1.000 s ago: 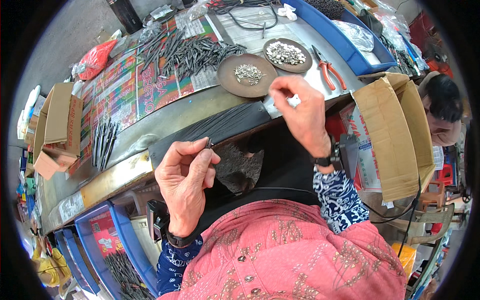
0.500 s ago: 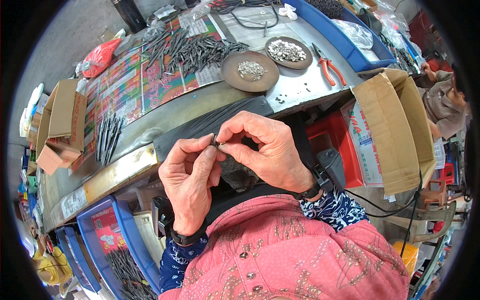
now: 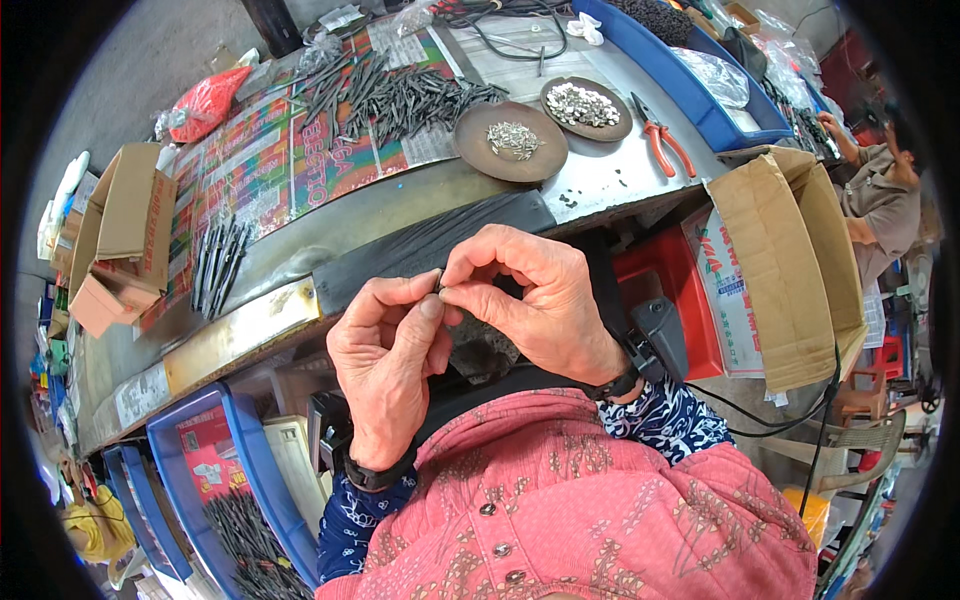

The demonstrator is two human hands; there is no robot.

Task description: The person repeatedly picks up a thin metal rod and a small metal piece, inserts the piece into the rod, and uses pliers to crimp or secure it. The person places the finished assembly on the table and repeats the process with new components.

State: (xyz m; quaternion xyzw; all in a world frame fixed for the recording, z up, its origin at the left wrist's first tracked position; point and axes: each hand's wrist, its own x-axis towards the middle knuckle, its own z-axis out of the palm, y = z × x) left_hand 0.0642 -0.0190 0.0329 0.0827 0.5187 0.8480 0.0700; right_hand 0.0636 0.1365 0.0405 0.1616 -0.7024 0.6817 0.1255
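A small dark part (image 3: 440, 282) shows only as a tip between my fingertips, over the table's near edge. My left hand (image 3: 385, 345) pinches it between thumb and forefinger, the other fingers curled. From the right, my right hand (image 3: 525, 300) closes thumb and forefinger on the same spot; most of the part is hidden. Beyond the hands, a brown dish (image 3: 472, 152) holds small silver pins (image 3: 513, 141). A second brown dish (image 3: 622, 128) beside it bears whitish metal bits (image 3: 582, 104). Many slim black pieces (image 3: 400, 105) lie heaped on printed sheeting.
Red-handled pliers (image 3: 662, 148) lie right of the dishes. Several black rods (image 3: 219, 265) rest at the left, near an open carton (image 3: 130, 225). A blue bin (image 3: 250, 450) stands below the table. On the right are a large carton (image 3: 775, 270) and another person (image 3: 885, 200).
My fingertips have drawn closer around the small dark part, and less of it shows now. The view has shifted slightly. Both hands keep their pinch.
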